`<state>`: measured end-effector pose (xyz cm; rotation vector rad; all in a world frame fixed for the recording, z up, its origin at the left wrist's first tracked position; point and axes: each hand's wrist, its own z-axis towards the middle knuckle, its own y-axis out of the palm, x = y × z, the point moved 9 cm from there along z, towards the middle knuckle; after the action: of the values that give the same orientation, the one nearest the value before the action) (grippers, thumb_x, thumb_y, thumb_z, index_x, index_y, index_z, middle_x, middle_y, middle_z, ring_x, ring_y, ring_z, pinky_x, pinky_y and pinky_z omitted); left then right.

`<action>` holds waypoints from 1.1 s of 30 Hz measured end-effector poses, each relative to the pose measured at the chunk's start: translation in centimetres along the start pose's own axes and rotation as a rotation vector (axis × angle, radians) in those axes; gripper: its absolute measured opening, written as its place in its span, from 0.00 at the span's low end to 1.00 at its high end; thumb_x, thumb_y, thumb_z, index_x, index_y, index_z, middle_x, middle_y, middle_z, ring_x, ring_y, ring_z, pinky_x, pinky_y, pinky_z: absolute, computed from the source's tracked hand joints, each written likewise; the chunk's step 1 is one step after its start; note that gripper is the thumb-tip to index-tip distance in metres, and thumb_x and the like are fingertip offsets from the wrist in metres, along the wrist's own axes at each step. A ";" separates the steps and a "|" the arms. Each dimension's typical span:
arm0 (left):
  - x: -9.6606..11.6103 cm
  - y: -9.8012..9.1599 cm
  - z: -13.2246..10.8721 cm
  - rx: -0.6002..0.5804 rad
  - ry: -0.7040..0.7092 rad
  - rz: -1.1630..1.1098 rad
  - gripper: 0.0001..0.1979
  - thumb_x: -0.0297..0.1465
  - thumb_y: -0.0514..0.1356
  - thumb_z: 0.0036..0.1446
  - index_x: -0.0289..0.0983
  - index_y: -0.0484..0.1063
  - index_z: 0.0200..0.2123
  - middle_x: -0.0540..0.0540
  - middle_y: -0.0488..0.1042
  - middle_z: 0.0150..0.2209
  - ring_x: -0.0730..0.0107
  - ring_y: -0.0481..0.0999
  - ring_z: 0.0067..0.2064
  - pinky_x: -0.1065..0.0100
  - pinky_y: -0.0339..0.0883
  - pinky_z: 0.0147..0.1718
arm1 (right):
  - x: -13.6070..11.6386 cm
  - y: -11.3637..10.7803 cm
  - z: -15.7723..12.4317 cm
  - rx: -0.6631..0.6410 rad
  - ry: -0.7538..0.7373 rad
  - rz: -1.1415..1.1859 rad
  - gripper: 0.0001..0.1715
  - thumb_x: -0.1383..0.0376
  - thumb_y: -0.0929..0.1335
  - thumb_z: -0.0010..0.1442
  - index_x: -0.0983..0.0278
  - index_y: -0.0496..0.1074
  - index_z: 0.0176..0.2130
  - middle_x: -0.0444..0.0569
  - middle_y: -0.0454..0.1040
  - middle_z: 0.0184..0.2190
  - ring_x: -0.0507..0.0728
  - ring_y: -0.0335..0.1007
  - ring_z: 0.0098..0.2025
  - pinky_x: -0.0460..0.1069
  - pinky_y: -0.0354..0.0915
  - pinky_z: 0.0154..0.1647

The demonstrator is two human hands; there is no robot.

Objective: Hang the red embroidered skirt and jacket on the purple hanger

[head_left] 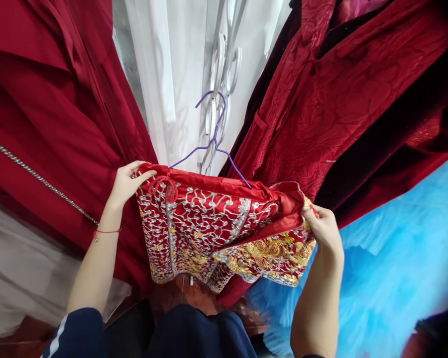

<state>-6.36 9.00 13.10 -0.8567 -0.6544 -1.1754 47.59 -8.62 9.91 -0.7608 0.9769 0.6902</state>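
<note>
I find the embroidered garment mid-frame, purple hanger already at its waistband, left hand pinching its upper-left corner, right hand gripping its right edge, where the panel lies unclosed.

In the middle, a thin purple hanger has its arms reaching into the top opening of a red garment with silver and gold embroidery. Its hook meets a white chain of oval links; if the chain bears the weight, I cannot tell. Near, a reddish-brown floor is partly visible, and a pale sheer fabric reaches down to it at left.
</note>
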 end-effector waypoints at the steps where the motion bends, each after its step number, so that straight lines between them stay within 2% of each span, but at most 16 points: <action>1: 0.3 0.0 -0.1 0.007 0.009 0.012 0.22 0.45 0.71 0.45 0.36 0.78 0.38 0.46 0.81 0.35 0.64 0.79 0.35 0.65 0.74 0.39 | 0.9 -1.0 -0.5 0.028 0.064 0.041 0.28 0.46 0.80 0.37 0.66 0.79 0.28 0.48 0.74 0.19 0.53 0.64 0.19 0.49 0.63 0.20; 4: 0.9 -0.2 -0.7 0.018 0.008 0.024 0.21 0.45 0.71 0.45 0.36 0.78 0.37 0.46 0.80 0.34 0.65 0.78 0.34 0.67 0.73 0.37 | 3.2 -5.0 -2.5 0.127 0.223 0.169 0.29 0.55 0.83 0.25 0.63 0.80 0.30 0.52 0.78 0.24 0.56 0.68 0.22 0.53 0.65 0.24; 6: 1.3 -0.4 -1.1 0.023 -0.003 0.027 0.21 0.45 0.71 0.45 0.36 0.78 0.37 0.46 0.80 0.34 0.65 0.78 0.34 0.67 0.72 0.36 | 3.4 -9.1 -4.1 0.314 0.243 0.200 0.29 0.56 0.83 0.19 0.60 0.79 0.25 0.53 0.78 0.25 0.57 0.67 0.22 0.55 0.63 0.23; 9: 1.6 -0.6 -1.7 0.021 0.004 0.072 0.21 0.46 0.70 0.47 0.37 0.77 0.38 0.46 0.80 0.35 0.64 0.78 0.35 0.66 0.73 0.37 | 1.7 -14.3 -7.0 0.672 0.183 0.260 0.24 0.52 0.82 0.23 0.56 0.79 0.24 0.54 0.78 0.31 0.55 0.63 0.23 0.57 0.60 0.26; 11: 1.9 -0.5 -1.9 0.013 0.030 0.133 0.21 0.47 0.68 0.50 0.38 0.76 0.41 0.46 0.80 0.37 0.63 0.78 0.37 0.64 0.73 0.40 | -0.4 -14.5 -8.8 0.807 0.109 0.338 0.23 0.52 0.81 0.27 0.55 0.81 0.27 0.54 0.78 0.36 0.55 0.63 0.26 0.58 0.60 0.29; 13: 2.5 0.1 -2.4 0.028 0.076 0.231 0.21 0.46 0.65 0.55 0.38 0.75 0.46 0.45 0.80 0.42 0.61 0.78 0.42 0.61 0.72 0.47 | -2.6 -11.8 -10.1 0.814 0.059 0.400 0.25 0.53 0.81 0.28 0.58 0.81 0.29 0.52 0.77 0.36 0.54 0.64 0.27 0.56 0.60 0.30; 14: 3.1 0.4 -2.9 0.071 0.107 0.300 0.22 0.45 0.64 0.56 0.38 0.74 0.50 0.43 0.79 0.46 0.58 0.78 0.47 0.58 0.70 0.52 | -3.5 -9.5 -10.7 0.768 0.042 0.413 0.25 0.52 0.80 0.33 0.59 0.80 0.32 0.50 0.76 0.35 0.53 0.65 0.28 0.54 0.60 0.30; 16: 5.3 1.0 -5.2 0.236 0.163 0.452 0.26 0.42 0.63 0.58 0.37 0.70 0.56 0.37 0.73 0.56 0.51 0.70 0.59 0.51 0.60 0.62 | -4.9 -3.4 -11.5 0.532 0.046 0.377 0.20 0.51 0.78 0.45 0.61 0.76 0.33 0.44 0.72 0.29 0.50 0.62 0.25 0.49 0.57 0.27; 18: 8.3 2.0 -9.3 0.429 0.192 0.556 0.26 0.39 0.62 0.59 0.34 0.68 0.58 0.32 0.67 0.61 0.46 0.60 0.67 0.46 0.50 0.67 | -5.3 2.8 -12.9 0.295 0.052 0.360 0.22 0.50 0.75 0.53 0.61 0.65 0.27 0.37 0.61 0.21 0.48 0.52 0.21 0.46 0.50 0.23; 19: 9.7 3.2 -11.7 0.456 0.198 0.558 0.23 0.38 0.61 0.61 0.34 0.69 0.57 0.33 0.68 0.61 0.47 0.61 0.67 0.47 0.51 0.67 | -5.3 5.0 -13.9 0.238 0.034 0.341 0.22 0.50 0.74 0.56 0.60 0.63 0.28 0.37 0.60 0.22 0.49 0.52 0.23 0.46 0.52 0.25; 21: 12.1 6.7 -16.3 0.312 0.193 0.490 0.14 0.37 0.58 0.64 0.38 0.74 0.49 0.38 0.76 0.52 0.53 0.73 0.57 0.52 0.61 0.61 | -4.7 8.1 -16.0 0.194 0.011 0.315 0.18 0.52 0.71 0.61 0.59 0.63 0.31 0.38 0.60 0.26 0.50 0.56 0.27 0.47 0.58 0.30; 23: 13.1 11.9 -20.4 -0.066 0.127 0.346 0.11 0.36 0.54 0.67 0.43 0.77 0.41 0.45 0.80 0.43 0.61 0.79 0.47 0.60 0.70 0.52 | -3.7 10.1 -17.8 0.158 0.024 0.326 0.13 0.53 0.68 0.64 0.58 0.63 0.36 0.41 0.62 0.30 0.53 0.59 0.32 0.49 0.61 0.36; 25: 13.2 15.6 -24.1 -0.342 0.005 0.230 0.14 0.38 0.52 0.69 0.45 0.77 0.45 0.46 0.81 0.47 0.62 0.80 0.48 0.63 0.72 0.50 | -3.0 12.1 -19.3 0.064 0.036 0.358 0.10 0.54 0.66 0.66 0.56 0.64 0.41 0.43 0.63 0.34 0.54 0.62 0.35 0.50 0.63 0.40; 27: 12.9 16.5 -26.2 -0.411 -0.090 0.218 0.18 0.42 0.53 0.68 0.45 0.72 0.56 0.44 0.77 0.56 0.60 0.77 0.56 0.61 0.71 0.55 | -3.0 14.1 -20.5 -0.071 0.022 0.412 0.09 0.55 0.66 0.67 0.55 0.64 0.44 0.44 0.65 0.37 0.55 0.64 0.38 0.50 0.64 0.42; 29: 12.5 16.1 -27.1 -0.417 -0.146 0.265 0.28 0.44 0.57 0.65 0.43 0.63 0.65 0.41 0.72 0.61 0.55 0.73 0.61 0.57 0.67 0.59 | -3.2 15.7 -21.7 -0.184 0.017 0.469 0.09 0.56 0.65 0.67 0.54 0.64 0.45 0.44 0.66 0.38 0.55 0.65 0.40 0.51 0.65 0.45; 33: 12.1 15.0 -28.1 -0.502 -0.166 0.318 0.50 0.49 0.70 0.49 0.37 0.55 0.69 0.35 0.70 0.62 0.48 0.73 0.60 0.53 0.68 0.58 | -2.8 17.0 -23.3 -0.278 0.090 0.497 0.12 0.53 0.66 0.65 0.55 0.64 0.46 0.45 0.69 0.40 0.57 0.67 0.44 0.52 0.66 0.49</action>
<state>11.47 -18.71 4.59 -1.4381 -0.3357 -0.9943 22.29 -18.64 0.06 -0.8015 1.1818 1.2516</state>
